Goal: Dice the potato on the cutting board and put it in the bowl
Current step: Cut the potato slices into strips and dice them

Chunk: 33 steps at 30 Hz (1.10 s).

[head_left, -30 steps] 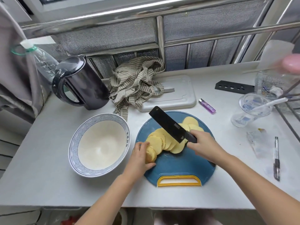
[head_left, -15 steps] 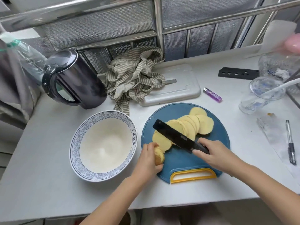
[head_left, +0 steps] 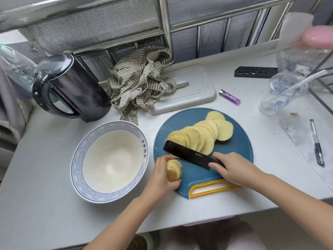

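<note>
knife (head_left: 191, 156) over potato slices (head_left: 201, 135), bowl (head_left: 110, 161) beside

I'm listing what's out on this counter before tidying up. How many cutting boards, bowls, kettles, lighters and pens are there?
Cutting boards: 2, the blue board and the grey board
Bowl: 1
Kettle: 1
Lighter: 1
Pen: 1
Total: 6

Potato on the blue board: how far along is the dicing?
Done: most of the potato lies as a row of round slices on the cutting board. In hand: the left hand holds the end piece while the right hand grips the knife. Left: cutting everything into dice; the bowl holds no potato yet.
</note>
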Tool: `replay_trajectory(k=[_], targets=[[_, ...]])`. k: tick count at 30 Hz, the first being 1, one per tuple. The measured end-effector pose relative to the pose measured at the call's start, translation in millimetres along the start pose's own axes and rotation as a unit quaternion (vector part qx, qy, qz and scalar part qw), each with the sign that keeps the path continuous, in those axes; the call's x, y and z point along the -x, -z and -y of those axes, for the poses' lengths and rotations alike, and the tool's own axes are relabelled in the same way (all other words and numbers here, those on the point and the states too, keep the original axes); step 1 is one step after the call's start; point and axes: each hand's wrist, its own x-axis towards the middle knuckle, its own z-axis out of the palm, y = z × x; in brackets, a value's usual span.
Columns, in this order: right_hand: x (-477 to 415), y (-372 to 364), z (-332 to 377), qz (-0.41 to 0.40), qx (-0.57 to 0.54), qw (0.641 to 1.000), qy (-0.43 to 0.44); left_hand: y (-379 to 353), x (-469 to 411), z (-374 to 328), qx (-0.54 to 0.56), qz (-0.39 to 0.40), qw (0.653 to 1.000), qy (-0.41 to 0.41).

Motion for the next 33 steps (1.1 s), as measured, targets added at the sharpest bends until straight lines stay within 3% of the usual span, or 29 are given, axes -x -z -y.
replay_trajectory(k=[5,10,14,20,23,25,29,33], targets=[[-14,-6,11,-0.036,0.011,0.999,0.004,0,-16,-11,-0.043,0.042,0.998,0.011],[-19,-7,14,-0.053,0.001,0.999,-0.006,7,-26,-21,-0.258,0.094,0.962,-0.007],[-21,-5,16,-0.07,-0.009,0.997,-0.013,11,-27,-27,-0.289,0.154,0.945,-0.003],[-17,2,11,-0.055,-0.035,0.998,-0.016,9,-33,-33,-0.302,0.2,0.929,-0.074],[-9,4,6,-0.049,-0.048,0.998,-0.013,9,-36,-34,-0.319,0.205,0.919,-0.106],[-3,4,2,-0.043,-0.047,0.998,-0.013,10,-35,-34,-0.344,0.189,0.916,-0.084],[11,-3,-10,-0.023,-0.023,0.999,-0.023,3,-23,-33,-0.345,0.122,0.931,-0.011],[24,-5,-20,-0.019,-0.026,0.999,-0.034,-8,-15,-33,-0.292,0.095,0.952,-0.011]])
